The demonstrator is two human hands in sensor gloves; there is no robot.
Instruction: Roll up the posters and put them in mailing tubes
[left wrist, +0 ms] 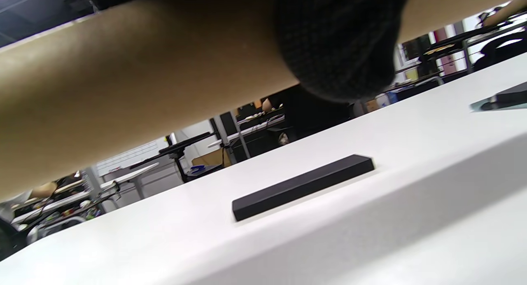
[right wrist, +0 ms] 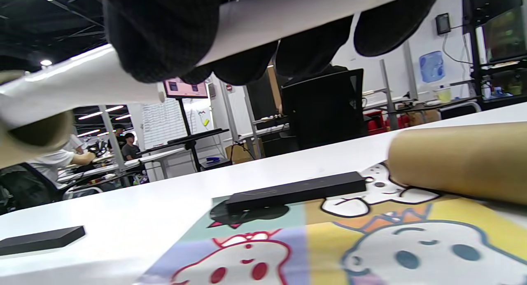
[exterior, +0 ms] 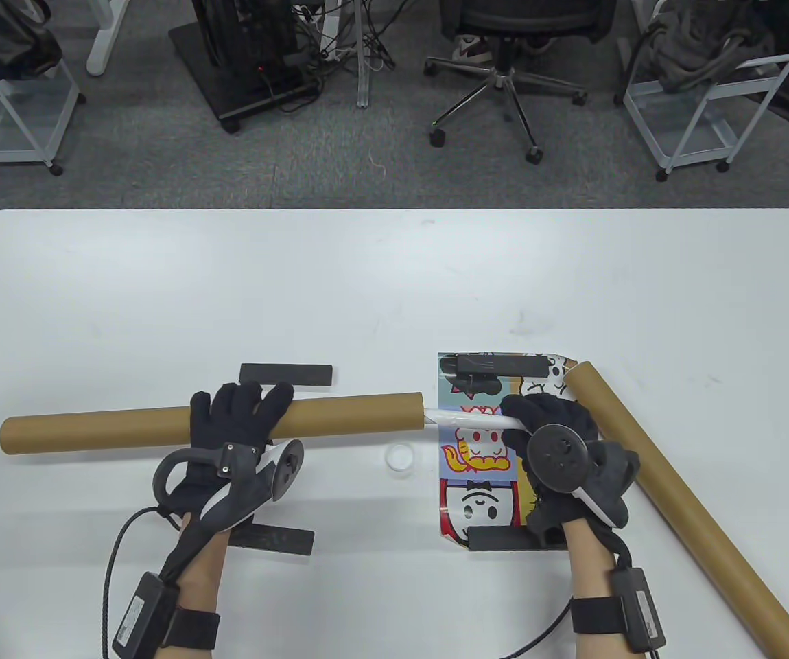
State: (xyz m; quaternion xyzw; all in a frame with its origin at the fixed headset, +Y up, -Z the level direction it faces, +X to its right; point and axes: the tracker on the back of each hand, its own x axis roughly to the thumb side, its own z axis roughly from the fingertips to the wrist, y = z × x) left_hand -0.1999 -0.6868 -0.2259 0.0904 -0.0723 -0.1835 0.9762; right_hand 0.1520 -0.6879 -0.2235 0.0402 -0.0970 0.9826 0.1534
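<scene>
My left hand (exterior: 240,419) grips a brown mailing tube (exterior: 127,427) that lies crosswise above the table; in the left wrist view the tube (left wrist: 136,71) fills the top, under a gloved finger (left wrist: 337,42). My right hand (exterior: 556,429) holds a rolled white poster (exterior: 466,416) whose left end is inside the tube's right mouth (exterior: 422,410). In the right wrist view the roll (right wrist: 263,21) runs between my fingers (right wrist: 164,33) into the tube mouth (right wrist: 33,136). A flat cartoon poster (exterior: 480,473) lies under my right hand.
A second brown tube (exterior: 676,494) lies diagonally at the right, its end on the flat poster. Black bars (exterior: 497,364) (exterior: 504,539) weigh the poster's top and bottom edges. Two more bars (exterior: 286,374) (exterior: 274,539) lie near my left hand. A white cap (exterior: 400,458) sits between the hands.
</scene>
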